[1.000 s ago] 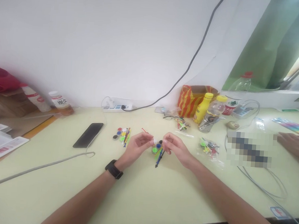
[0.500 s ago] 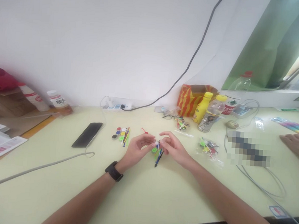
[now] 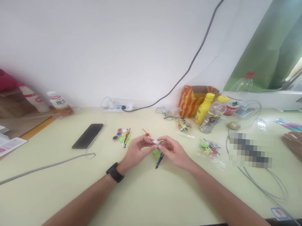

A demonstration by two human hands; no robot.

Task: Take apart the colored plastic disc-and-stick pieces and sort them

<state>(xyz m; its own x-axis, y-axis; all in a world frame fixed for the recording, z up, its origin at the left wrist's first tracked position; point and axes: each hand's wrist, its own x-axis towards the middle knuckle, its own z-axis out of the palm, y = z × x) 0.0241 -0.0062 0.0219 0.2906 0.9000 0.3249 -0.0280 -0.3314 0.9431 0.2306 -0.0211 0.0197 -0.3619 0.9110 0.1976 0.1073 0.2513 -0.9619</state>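
My left hand (image 3: 139, 149) and my right hand (image 3: 174, 152) meet over the table. Both pinch a small white plastic piece (image 3: 155, 141) between their fingertips, which partly cover it. Just below the fingers lie a green piece (image 3: 155, 151) and a blue and black stick with a pointed end (image 3: 159, 160). A red piece with a thin stem (image 3: 144, 132) lies beyond my left fingers. Left of that hand are several coloured discs (image 3: 119, 134) beside a bunch of coloured sticks (image 3: 127, 138).
A phone (image 3: 87, 136) with a cable lies to the left. Bagged plastic pieces (image 3: 210, 148) lie on the right, near a blurred-out patch (image 3: 250, 149). Bottles (image 3: 204, 108) and a striped bag (image 3: 189, 102) stand behind. Another person's hand (image 3: 298, 144) rests at the far right.
My right fingers have come closer to the left ones and now grip the white piece, which before had its stem pointing downward. The other person's hand has shifted slightly.
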